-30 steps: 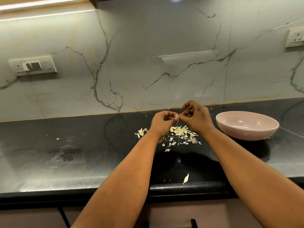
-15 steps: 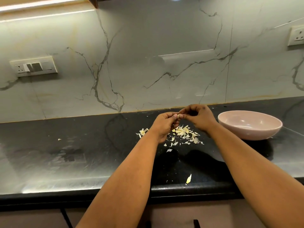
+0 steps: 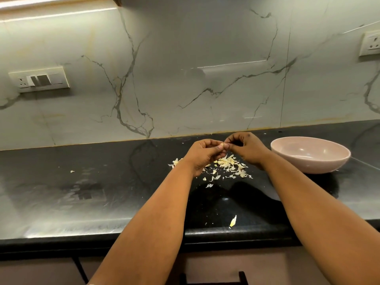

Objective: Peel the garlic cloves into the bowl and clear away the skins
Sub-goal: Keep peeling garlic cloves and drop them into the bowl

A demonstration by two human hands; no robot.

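Both hands meet above the black counter. My left hand (image 3: 202, 154) pinches a small pale garlic clove (image 3: 222, 144) between thumb and fingertips. My right hand (image 3: 245, 148) has its fingers curled and pinches at the same clove from the right. Directly below the hands lies a pile of papery garlic skins (image 3: 227, 163). A pale pink bowl (image 3: 310, 154) stands to the right of my right hand; what lies inside it is hidden by its rim.
Loose skin flakes lie apart: one piece (image 3: 233, 221) near the counter's front edge, a tiny one (image 3: 72, 171) far left. A marble backsplash rises behind, with a switch plate (image 3: 39, 80) at left and a socket (image 3: 370, 45) at right.
The right hand, which had pulled a strip of skin up and away, has come back against the left hand at the clove. The camera has shifted slightly.
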